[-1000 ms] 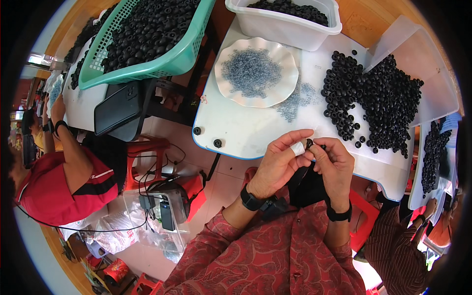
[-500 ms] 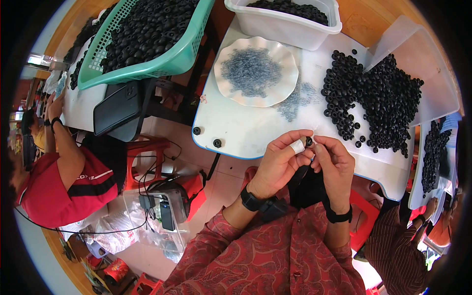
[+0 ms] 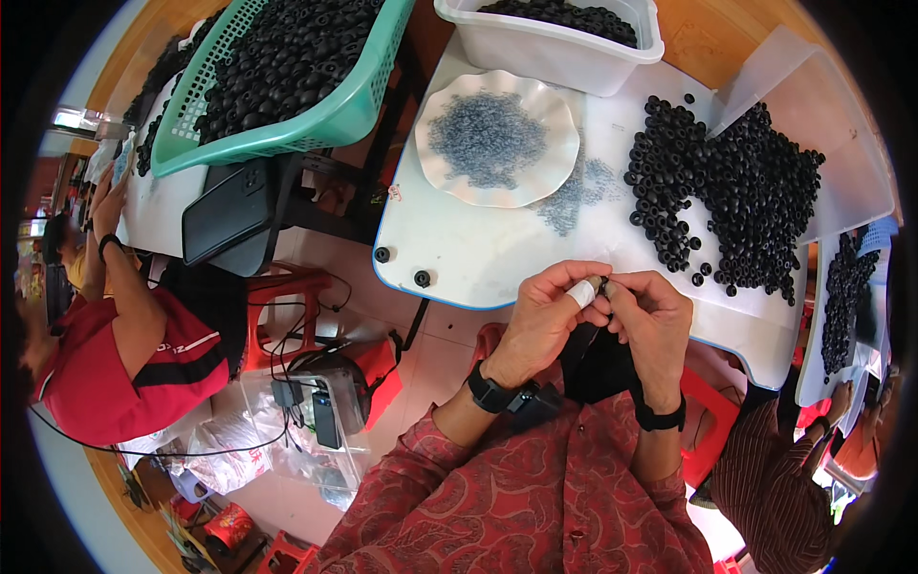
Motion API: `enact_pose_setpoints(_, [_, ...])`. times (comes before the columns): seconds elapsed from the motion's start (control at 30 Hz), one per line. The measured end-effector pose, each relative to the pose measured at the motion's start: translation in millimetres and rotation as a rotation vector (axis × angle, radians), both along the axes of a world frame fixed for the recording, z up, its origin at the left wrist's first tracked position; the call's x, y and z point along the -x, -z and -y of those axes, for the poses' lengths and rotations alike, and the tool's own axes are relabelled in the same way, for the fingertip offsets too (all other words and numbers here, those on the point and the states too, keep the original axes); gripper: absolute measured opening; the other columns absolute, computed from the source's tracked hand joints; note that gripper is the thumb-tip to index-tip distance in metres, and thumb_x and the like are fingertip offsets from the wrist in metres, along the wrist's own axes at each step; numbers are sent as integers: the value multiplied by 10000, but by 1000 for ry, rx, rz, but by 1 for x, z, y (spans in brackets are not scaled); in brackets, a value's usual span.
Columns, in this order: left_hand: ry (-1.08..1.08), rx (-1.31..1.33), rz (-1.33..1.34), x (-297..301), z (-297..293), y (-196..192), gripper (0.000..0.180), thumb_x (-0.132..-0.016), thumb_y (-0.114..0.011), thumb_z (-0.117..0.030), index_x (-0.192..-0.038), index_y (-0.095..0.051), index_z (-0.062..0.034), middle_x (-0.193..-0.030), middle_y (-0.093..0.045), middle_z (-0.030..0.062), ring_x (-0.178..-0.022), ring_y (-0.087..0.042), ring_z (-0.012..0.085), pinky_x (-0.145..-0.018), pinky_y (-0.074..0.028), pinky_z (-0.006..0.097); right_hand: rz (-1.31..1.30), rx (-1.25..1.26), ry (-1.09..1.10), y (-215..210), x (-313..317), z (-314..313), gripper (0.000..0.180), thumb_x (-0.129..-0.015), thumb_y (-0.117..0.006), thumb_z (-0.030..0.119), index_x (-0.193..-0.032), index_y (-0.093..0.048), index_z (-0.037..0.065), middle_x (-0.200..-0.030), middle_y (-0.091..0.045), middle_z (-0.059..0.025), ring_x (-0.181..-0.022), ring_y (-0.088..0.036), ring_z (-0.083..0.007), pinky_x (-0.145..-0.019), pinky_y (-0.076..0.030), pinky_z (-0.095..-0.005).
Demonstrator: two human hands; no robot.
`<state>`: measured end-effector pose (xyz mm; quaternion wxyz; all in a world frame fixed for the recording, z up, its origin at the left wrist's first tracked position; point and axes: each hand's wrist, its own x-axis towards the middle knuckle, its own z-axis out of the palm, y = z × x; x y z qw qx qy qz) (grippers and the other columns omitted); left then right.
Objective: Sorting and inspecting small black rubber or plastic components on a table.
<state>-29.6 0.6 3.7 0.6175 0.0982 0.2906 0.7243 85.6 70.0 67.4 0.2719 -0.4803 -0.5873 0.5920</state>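
Note:
My left hand point(image 3: 547, 311), with white tape round its thumb, is closed in a pinch on a small black round part point(image 3: 603, 285). The fingers hide most of that part. Against it press the fingertips of my right hand point(image 3: 655, 320), also closed; whatever they pinch is hidden. Both hands meet just over the near edge of the white table point(image 3: 459, 253). Beyond them stands a white wavy-rimmed plate point(image 3: 432, 170) of small clear bluish pieces, some of them lying loose beside it. To the right spreads a pile of black holed round parts point(image 3: 755, 210).
A white tub point(image 3: 545, 48) of black parts stands at the back, and a clear bin point(image 3: 813, 124) lies tipped behind the pile. Far left are a green basket point(image 3: 316, 134) of black parts and a black phone point(image 3: 229, 210). Other people sit at both sides.
My hands have drawn closer together, and the right fingertips now press on the black part. It was in plainer sight before and is now mostly covered.

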Motion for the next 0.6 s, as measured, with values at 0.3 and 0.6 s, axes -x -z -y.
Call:
enact_pose_setpoints(0.3, [10,-2,127,2,0,-1,261,-968,-555,-57,-1206,-594,42,-892,-671,80,-758,-652,118,-691,-558,232,-53,48,-8,1,-2,-1,88,-890,-662,54,-946,-676,-13,-700,-645,-15,-558,-558,-31,-462,-402,-161])
enact_pose_setpoints(0.6, [19,36,-99,1,2,0,251,-965,-553,-37,-1198,-603,42,-936,-669,83,-796,-652,120,-701,-560,247,-32,43,-48,3,-4,-3,89,-889,-660,55,-923,-663,-27,-734,-671,-37,-556,-555,-43,-487,-417,-171])
